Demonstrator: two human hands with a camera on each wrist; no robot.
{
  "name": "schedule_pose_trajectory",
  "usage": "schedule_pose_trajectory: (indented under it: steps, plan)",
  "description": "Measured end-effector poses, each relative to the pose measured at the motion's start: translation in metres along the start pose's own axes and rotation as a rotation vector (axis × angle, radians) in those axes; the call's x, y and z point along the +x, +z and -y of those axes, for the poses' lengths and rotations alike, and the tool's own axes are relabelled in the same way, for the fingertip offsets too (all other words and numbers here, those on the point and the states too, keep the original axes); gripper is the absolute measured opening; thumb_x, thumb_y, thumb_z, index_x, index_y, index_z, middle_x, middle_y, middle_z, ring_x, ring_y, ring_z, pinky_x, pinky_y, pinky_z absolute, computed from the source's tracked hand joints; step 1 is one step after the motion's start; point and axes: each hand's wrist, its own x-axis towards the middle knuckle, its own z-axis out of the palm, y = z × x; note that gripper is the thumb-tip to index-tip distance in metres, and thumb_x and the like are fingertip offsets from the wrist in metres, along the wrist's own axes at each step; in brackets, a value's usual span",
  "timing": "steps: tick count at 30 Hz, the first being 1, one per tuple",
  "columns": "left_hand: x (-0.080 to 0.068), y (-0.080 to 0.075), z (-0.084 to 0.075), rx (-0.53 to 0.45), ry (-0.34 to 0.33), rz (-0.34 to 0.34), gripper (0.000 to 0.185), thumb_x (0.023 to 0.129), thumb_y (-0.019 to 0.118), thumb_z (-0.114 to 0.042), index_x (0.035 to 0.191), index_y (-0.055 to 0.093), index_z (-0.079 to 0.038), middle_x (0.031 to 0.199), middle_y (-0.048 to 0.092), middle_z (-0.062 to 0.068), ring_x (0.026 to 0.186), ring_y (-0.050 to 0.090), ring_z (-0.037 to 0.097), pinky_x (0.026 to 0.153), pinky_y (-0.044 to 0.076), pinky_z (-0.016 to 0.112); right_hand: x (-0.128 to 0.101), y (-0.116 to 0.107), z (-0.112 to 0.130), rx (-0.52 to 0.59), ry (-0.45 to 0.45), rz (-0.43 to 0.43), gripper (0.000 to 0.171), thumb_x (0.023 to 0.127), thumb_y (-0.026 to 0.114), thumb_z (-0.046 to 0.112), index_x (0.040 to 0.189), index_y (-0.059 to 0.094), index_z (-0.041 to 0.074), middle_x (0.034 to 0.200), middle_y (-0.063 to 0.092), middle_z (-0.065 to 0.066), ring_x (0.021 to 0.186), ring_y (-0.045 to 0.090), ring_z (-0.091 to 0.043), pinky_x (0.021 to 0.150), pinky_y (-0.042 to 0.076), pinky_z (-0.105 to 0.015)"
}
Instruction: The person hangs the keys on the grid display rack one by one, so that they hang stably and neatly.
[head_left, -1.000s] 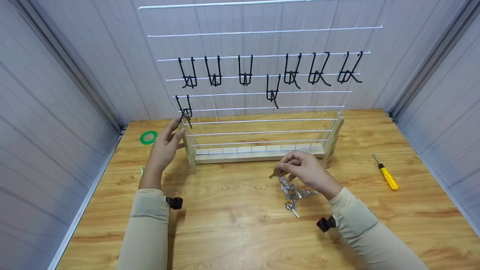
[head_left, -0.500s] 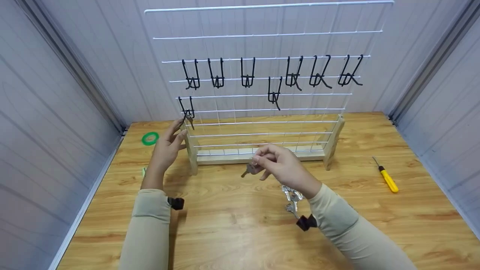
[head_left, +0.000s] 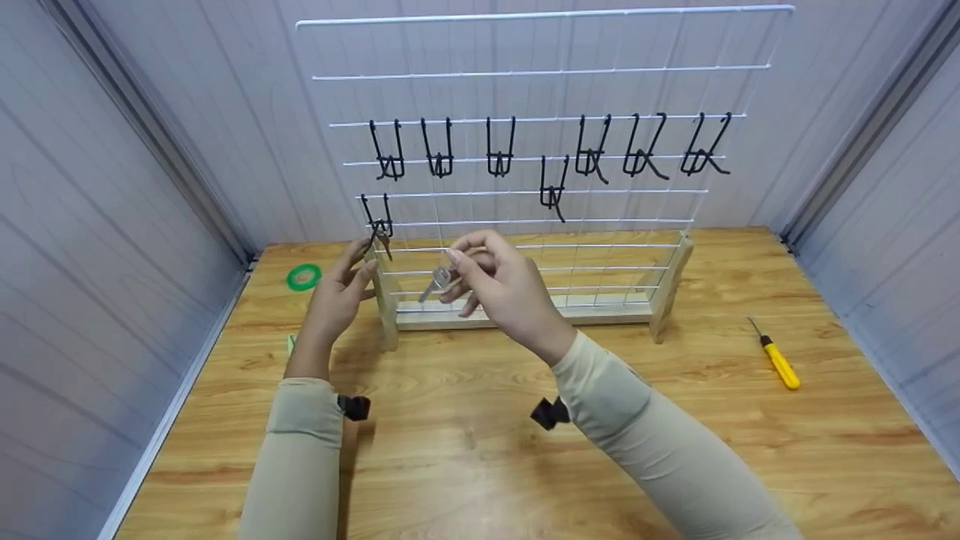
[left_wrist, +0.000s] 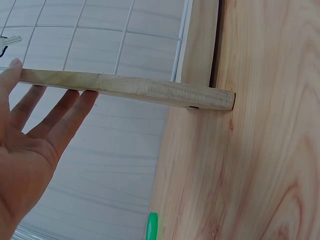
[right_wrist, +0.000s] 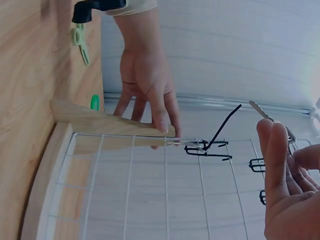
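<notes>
A white wire grid rack (head_left: 600, 71) on a wooden base carries several black hooks (head_left: 499, 150). My left hand (head_left: 358, 262) is held with straight fingers beside the rack's left wooden post (head_left: 386, 315), fingertips by a key (head_left: 384, 238) that hangs on the lowest left hook (head_left: 375, 217). The right wrist view shows that left hand (right_wrist: 150, 85) with its index fingertip at the hung key (right_wrist: 186, 144). My right hand (head_left: 457, 274) pinches a silver key (head_left: 435, 283) in front of the grid's lower left. In the left wrist view the open palm (left_wrist: 30, 145) lies behind the post (left_wrist: 130, 86).
A green tape roll (head_left: 302, 277) lies at the table's back left. A yellow screwdriver (head_left: 776, 360) lies at the right. A small green clip (head_left: 289, 343) sits by my left wrist. Grey walls close in three sides.
My right hand lifted a single key from the pile of keys and carried it up and left toward the grid's lower left. The left hand stayed by the hung key.
</notes>
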Motion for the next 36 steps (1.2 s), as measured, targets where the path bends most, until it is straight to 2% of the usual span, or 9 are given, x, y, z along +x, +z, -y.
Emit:
schedule_pose_trajectory:
  steps: [3,9,13,22,27,32,36]
  plan:
    - [0.000,0.000,0.000,-0.005,-0.001,0.002,0.057,0.113,0.054,-0.032,0.167,0.039,-0.023,0.174,0.036,0.016,0.152,0.051,0.040,0.112,0.059,0.057,0.012,0.006,0.008,-0.009,-0.045,-0.009,0.018,0.112,0.058,0.019,0.122,0.061,0.004,0.100,0.081,-0.017,0.080,0.081,-0.025,0.060,0.068,-0.042]
    - [0.000,0.000,0.001,-0.008,0.002,-0.007,0.056,0.113,0.055,-0.032,0.166,0.040,-0.021,0.173,0.037,0.016,0.151,0.051,0.041,0.111,0.059,0.057,0.033,0.017,0.027,-0.084,-0.125,-0.010,0.019,0.113,0.056,0.020,0.123,0.061,0.004,0.098,0.080,-0.013,0.074,0.079,-0.019,0.059,0.067,-0.047]
    - [0.000,0.001,0.001,-0.001,0.003,-0.001,0.057,0.113,0.055,-0.035,0.166,0.040,-0.022,0.173,0.038,0.016,0.151,0.051,0.040,0.111,0.060,0.058,0.046,0.024,0.038,-0.111,-0.158,-0.013,0.019,0.113,0.055,0.020,0.123,0.060,0.005,0.098,0.080,-0.014,0.072,0.079,-0.019,0.057,0.067,-0.041]
    - [0.000,0.000,0.001,-0.001,0.000,-0.011,0.057,0.113,0.056,-0.034,0.166,0.041,-0.023,0.171,0.039,0.017,0.151,0.052,0.040,0.110,0.060,0.057,0.069,0.038,0.052,-0.185,-0.146,-0.021,0.021,0.115,0.050,0.021,0.128,0.058,0.005,0.095,0.077,-0.015,0.074,0.079,-0.021,0.063,0.068,-0.037]
    - [0.000,0.000,0.001,0.011,-0.001,-0.011,0.055,0.113,0.054,-0.034,0.166,0.041,-0.026,0.172,0.039,0.016,0.151,0.052,0.040,0.110,0.060,0.058,0.076,0.045,0.053,-0.256,-0.153,-0.044,0.022,0.116,0.049,0.021,0.128,0.058,0.006,0.092,0.077,-0.013,0.070,0.078,-0.014,0.059,0.066,-0.026]
    - [0.000,0.001,0.001,0.000,0.007,-0.011,0.056,0.113,0.055,-0.032,0.166,0.041,-0.023,0.172,0.039,0.016,0.152,0.051,0.041,0.111,0.059,0.059,0.079,0.050,0.053,-0.298,-0.139,-0.088,0.020,0.115,0.050,0.022,0.126,0.059,0.007,0.091,0.077,-0.012,0.063,0.075,-0.010,0.055,0.064,-0.025]
    - [0.002,0.001,0.003,0.001,0.007,-0.017,0.056,0.113,0.056,-0.033,0.165,0.042,-0.021,0.172,0.039,0.017,0.151,0.051,0.041,0.110,0.060,0.058,0.082,0.052,0.053,-0.348,-0.138,-0.106,0.021,0.116,0.049,0.022,0.126,0.060,0.007,0.105,0.081,-0.012,0.062,0.074,-0.008,0.054,0.063,-0.023]
